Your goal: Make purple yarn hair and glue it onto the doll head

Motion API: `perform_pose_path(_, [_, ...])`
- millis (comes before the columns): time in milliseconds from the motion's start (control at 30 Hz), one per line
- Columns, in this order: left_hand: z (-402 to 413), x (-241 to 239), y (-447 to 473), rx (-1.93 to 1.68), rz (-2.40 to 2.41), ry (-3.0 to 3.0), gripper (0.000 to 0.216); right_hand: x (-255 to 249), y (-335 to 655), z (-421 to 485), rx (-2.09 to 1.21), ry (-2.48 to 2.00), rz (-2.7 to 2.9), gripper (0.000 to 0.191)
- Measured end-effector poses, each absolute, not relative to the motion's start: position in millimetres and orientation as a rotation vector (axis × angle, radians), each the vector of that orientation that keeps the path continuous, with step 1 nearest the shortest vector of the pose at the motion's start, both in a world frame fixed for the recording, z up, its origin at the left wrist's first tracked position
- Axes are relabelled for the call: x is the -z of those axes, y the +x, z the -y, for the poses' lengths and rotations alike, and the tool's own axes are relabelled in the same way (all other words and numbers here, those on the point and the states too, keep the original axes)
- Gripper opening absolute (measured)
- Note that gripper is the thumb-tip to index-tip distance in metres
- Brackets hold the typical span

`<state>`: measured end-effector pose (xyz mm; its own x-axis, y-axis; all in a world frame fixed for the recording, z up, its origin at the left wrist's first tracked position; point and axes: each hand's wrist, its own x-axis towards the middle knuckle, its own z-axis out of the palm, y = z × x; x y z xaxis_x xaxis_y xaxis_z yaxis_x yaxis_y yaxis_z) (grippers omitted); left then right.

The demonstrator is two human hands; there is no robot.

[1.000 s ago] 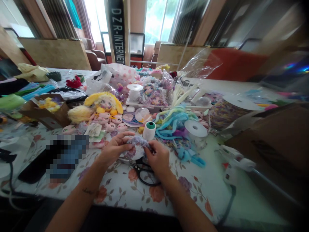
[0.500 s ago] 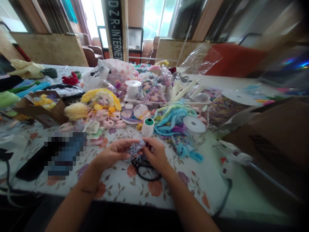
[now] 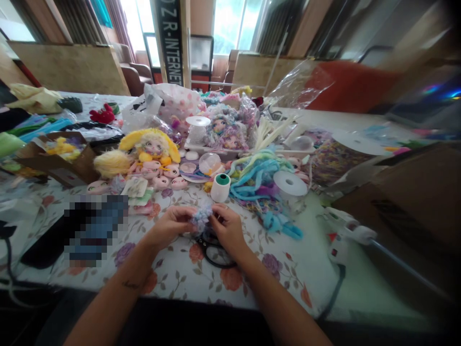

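Note:
A small fluffy bunch of pale lilac-blue curly yarn (image 3: 201, 216) is held up between my two hands, just above the flowered tablecloth (image 3: 173, 283). My left hand (image 3: 175, 222) pinches it from the left with the fingers closed. From the right, my right hand (image 3: 227, 225) has thumb and fingertips closed on its other side. Black-handled scissors (image 3: 216, 257) lie on the cloth beneath my right hand, their blades partly hidden. Just beyond my hands stands a white cone of thread (image 3: 220, 187) with a green top.
Doll heads (image 3: 160, 181) and a yellow-eared doll (image 3: 153, 146) lie ahead on the left, beside a cardboard box (image 3: 68, 163). Blue-green yarn (image 3: 255, 178) and a white spool (image 3: 290, 183) lie right of the cone. A glue gun (image 3: 345, 226) and a large carton (image 3: 403, 206) are at right.
Both hands have shifted slightly, and the yarn bunch has turned and sits a little higher and further left. The view has tilted slightly; the scissors stay on the cloth.

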<state>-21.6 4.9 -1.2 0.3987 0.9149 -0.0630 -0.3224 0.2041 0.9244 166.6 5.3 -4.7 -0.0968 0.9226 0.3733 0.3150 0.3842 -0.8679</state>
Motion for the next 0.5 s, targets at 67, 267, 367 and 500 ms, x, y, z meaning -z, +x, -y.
perform_pose_path(67, [-4.3, 1.6, -23.4, -0.860, -0.674, 1.056, 0.030, 2.5, 167.3, -4.9, -0.712, -1.095, 1.597, 0.015])
perform_pose_path(267, [-3.5, 0.3, -24.6, -0.902, -0.596, 1.076, 0.061, -4.4, 170.0, -2.3, -0.603, -1.262, 1.499, 0.013])
perform_pose_path(367, [-2.8, -4.9, -20.7, -0.908, -0.627, 1.149, 0.074, -8.1, 172.0, -4.6, -0.683, -1.379, 1.551, 0.008])
perform_pose_path(500, [-3.5, -8.1, -19.1, -0.952, -0.934, 1.198, 0.054, -14.5, 179.4, -9.5, -1.393, -1.304, 1.523, 0.014])
